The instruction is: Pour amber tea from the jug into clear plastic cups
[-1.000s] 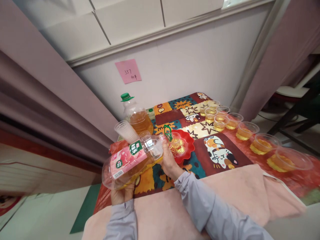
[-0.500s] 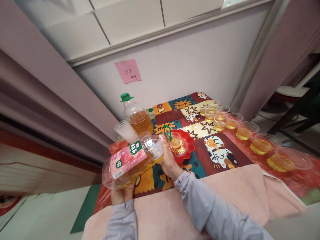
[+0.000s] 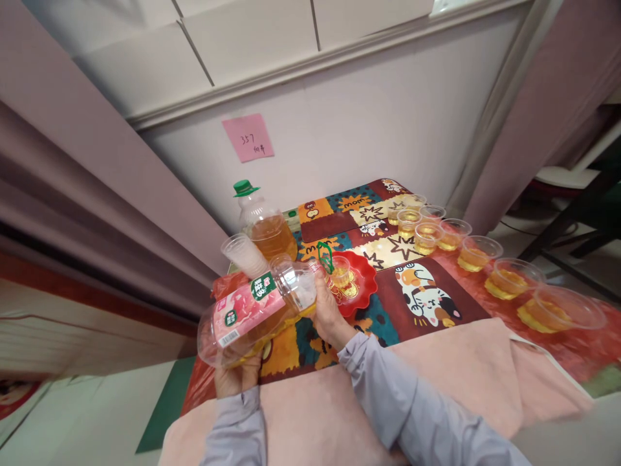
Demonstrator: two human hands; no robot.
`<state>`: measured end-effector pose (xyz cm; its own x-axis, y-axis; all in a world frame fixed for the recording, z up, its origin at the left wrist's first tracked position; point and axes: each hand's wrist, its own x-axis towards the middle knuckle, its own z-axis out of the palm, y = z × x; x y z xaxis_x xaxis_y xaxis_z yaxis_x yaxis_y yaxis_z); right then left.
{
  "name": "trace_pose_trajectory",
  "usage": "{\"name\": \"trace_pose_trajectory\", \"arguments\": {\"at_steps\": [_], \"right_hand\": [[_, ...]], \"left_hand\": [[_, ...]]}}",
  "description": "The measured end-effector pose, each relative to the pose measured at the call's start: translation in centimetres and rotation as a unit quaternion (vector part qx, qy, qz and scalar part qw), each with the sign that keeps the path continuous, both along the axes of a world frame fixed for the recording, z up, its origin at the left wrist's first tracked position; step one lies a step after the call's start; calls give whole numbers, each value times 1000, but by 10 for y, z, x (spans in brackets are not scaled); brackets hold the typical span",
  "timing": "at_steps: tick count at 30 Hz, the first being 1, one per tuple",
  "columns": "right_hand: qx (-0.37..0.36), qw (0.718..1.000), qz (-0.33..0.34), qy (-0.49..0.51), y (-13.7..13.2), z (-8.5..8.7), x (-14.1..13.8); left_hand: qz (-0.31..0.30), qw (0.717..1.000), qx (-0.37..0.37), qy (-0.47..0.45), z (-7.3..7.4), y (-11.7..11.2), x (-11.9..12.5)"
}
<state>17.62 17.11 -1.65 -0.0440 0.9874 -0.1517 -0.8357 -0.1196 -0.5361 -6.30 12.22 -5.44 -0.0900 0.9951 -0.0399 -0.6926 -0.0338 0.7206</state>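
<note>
A large clear juice bottle [image 3: 250,314] with a pink label lies tilted in both my hands, its mouth toward the right. My left hand [image 3: 237,375] supports its base from below; the fingers are partly hidden behind it. Around the neck my right hand [image 3: 330,314] is closed. A green handle ring [image 3: 325,257] hangs by the neck. Just beyond the mouth, a clear plastic cup [image 3: 341,272] with yellow liquid stands on a red scalloped plate [image 3: 366,291]. Whether liquid is flowing I cannot tell.
Several cups of yellow juice [image 3: 475,254] line the table's right side. A second juice bottle [image 3: 269,233] with a green cap stands at the back left, near a stack of clear cups [image 3: 245,254]. Patterned mats [image 3: 339,228] and a pink cloth [image 3: 315,414] cover the table.
</note>
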Motion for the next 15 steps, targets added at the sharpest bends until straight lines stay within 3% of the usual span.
{"name": "trace_pose_trajectory", "arguments": {"at_steps": [15], "right_hand": [[10, 1000, 13, -5, -2, 5, 3]], "left_hand": [[36, 998, -20, 40, 4, -1, 6]]}}
